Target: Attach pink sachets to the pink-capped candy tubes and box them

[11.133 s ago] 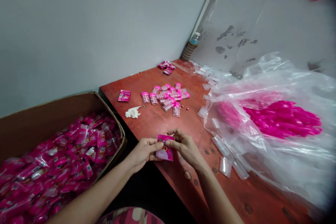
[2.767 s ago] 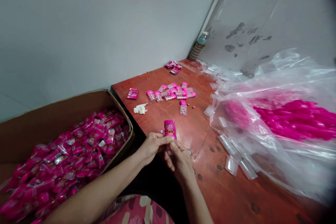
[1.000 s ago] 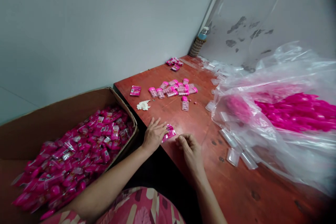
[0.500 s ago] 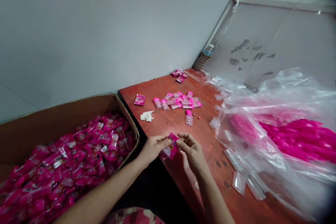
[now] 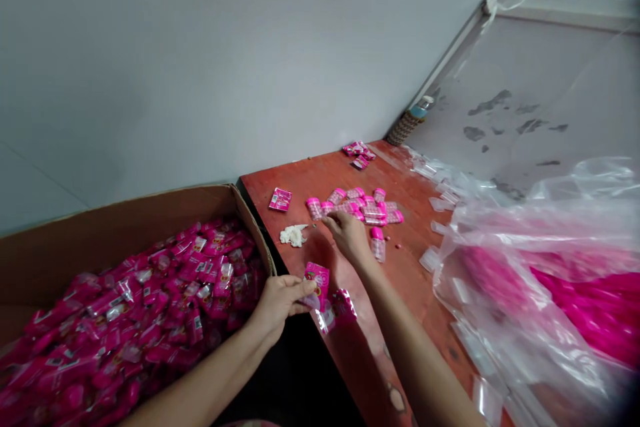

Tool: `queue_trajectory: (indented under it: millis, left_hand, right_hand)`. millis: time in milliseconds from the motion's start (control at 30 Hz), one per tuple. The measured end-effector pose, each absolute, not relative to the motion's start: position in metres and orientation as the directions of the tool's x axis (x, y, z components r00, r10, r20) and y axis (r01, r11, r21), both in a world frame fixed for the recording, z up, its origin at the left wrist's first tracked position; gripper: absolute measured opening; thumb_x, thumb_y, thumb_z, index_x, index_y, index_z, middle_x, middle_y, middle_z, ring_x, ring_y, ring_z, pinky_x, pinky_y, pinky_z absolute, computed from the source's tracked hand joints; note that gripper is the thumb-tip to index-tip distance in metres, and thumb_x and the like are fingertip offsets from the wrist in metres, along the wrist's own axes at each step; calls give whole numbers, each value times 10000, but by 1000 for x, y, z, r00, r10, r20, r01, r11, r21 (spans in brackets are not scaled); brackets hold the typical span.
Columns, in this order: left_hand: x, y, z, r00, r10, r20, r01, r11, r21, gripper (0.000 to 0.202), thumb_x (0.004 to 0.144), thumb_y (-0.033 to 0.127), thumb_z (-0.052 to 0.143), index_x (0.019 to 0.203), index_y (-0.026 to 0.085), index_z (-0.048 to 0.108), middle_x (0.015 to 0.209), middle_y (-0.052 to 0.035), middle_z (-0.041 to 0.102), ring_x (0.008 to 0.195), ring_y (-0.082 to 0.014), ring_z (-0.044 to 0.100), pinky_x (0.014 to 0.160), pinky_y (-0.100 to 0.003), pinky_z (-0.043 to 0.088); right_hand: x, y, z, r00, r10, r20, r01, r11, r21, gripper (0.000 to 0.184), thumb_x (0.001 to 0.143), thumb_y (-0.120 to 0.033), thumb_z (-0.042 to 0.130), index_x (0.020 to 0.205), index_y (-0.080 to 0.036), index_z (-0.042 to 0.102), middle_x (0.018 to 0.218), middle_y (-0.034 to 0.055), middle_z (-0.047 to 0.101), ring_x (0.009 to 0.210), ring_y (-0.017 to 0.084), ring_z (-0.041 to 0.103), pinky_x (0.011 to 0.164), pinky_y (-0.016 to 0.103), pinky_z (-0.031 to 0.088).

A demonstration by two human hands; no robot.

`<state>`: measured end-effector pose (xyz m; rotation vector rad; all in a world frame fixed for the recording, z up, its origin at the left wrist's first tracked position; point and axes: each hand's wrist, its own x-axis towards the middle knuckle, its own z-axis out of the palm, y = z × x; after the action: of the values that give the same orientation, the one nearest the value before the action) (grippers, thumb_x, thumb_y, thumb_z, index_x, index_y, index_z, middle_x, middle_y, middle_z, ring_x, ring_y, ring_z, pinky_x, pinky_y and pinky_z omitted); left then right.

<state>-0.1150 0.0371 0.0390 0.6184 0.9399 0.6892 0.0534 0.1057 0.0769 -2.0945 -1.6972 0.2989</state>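
Observation:
Pinched between thumb and fingers, a pink printed plastic wrapper (image 5: 318, 280) is held by my left hand (image 5: 281, 300) over the table's near edge. Its clear, shiny lower part hangs to the right, with more pink print at its end. My right hand (image 5: 347, 235) reaches to the near side of several small clear bottles with pink caps (image 5: 374, 213), filled with pale pink beads. Its fingers are drawn together at the left bottles; whatever they grip is hidden. One bottle (image 5: 378, 248) lies apart, just right of this hand.
An open cardboard box (image 5: 253, 223) full of pink packets stands left of the red table (image 5: 280, 177). Crumpled white tissue (image 5: 293, 235) and a flat pink packet (image 5: 280, 199) lie near the bottles. A large clear bag (image 5: 480, 320) with pink contents covers the right side.
My right hand has let go of the wrapper and moved forward to the bottles. My left hand keeps the wrapper, now hanging with its clear part showing. The view has shifted slightly left.

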Motion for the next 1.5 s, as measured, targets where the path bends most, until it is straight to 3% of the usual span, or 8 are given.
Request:
queue_trajectory:
  millis: [167, 333, 433, 533, 633, 867, 1167, 1500]
  left_hand:
    - [-124, 43, 39, 369, 728, -578, -438, 685, 583, 193, 575, 201, 745, 573, 105, 578, 583, -38, 630, 507, -107, 576, 523, -231, 506]
    - [-122, 52, 44, 345, 721, -601, -626, 653, 425, 111, 654, 162, 690, 676, 115, 592, 615, -28, 636, 527, -109, 592, 578, -257, 527]
    - [-118, 56, 47, 317, 710, -629, -698, 624, 352, 105, 668, 147, 679, 720, 132, 590, 650, -21, 645, 584, -123, 616, 651, -285, 527]
    - [-112, 58, 47, 286, 701, -654, -749, 589, 304, 89, 691, 153, 662, 742, 145, 589, 688, -18, 651, 656, -128, 631, 697, -279, 516]
    - [-104, 57, 47, 275, 695, -665, -759, 581, 293, 84, 709, 166, 647, 771, 149, 593, 746, -31, 659, 698, -131, 635, 690, -257, 510]
    - [-78, 43, 53, 345, 676, -651, -692, 652, 310, 112, 718, 203, 638, 754, 128, 562, 672, -44, 637, 575, -132, 615, 500, -215, 488]
    - [-63, 9, 65, 414, 790, -452, -542, 613, 575, 331, 566, 370, 735, 665, 128, 532, 504, 11, 558, 373, -92, 487, 327, -180, 325]
    - [-70, 5, 64, 578, 768, -275, -302, 515, 802, 288, 638, 370, 673, 616, 95, 587, 496, -22, 567, 359, -110, 485, 327, -211, 332]
  right_hand:
    - [35, 168, 65, 292, 956, 35, 920, -270, -283, 345, 788, -362, 469, 846, -72, 647, 936, 245, 621, 894, 330, 585, 712, 392, 402]
    - [35, 182, 65, 263, 964, -48, 933, -267, -240, 309, 605, -355, 672, 785, -105, 649, 893, 202, 650, 872, 338, 593, 707, 381, 409]
    - [44, 162, 75, 256, 967, -18, 931, -251, -265, 304, 685, -389, 603, 836, -126, 614, 891, 176, 654, 850, 302, 603, 671, 346, 417]
    - [48, 115, 82, 250, 968, 22, 879, -217, -425, 312, 817, -426, 424, 866, -150, 561, 787, 106, 662, 672, 200, 622, 569, 275, 427]
    - [40, 47, 82, 270, 962, -34, 417, -148, -897, 322, 787, -481, 468, 845, -169, 521, 610, 25, 619, 466, 144, 557, 409, 225, 391]
    - [1, -52, 59, 358, 899, -250, -60, -245, -968, 305, 741, -450, 564, 896, -192, 519, 557, -29, 567, 424, 118, 524, 372, 208, 402]
    - [2, -59, 48, 448, 864, -230, -221, -142, -965, 278, 752, -435, 566, 873, -199, 482, 588, -37, 574, 446, 107, 546, 407, 205, 438]
    - [13, -69, 43, 401, 905, -140, -228, -49, -972, 208, 753, -383, 585, 780, -189, 513, 556, -49, 553, 441, 92, 524, 410, 190, 404]
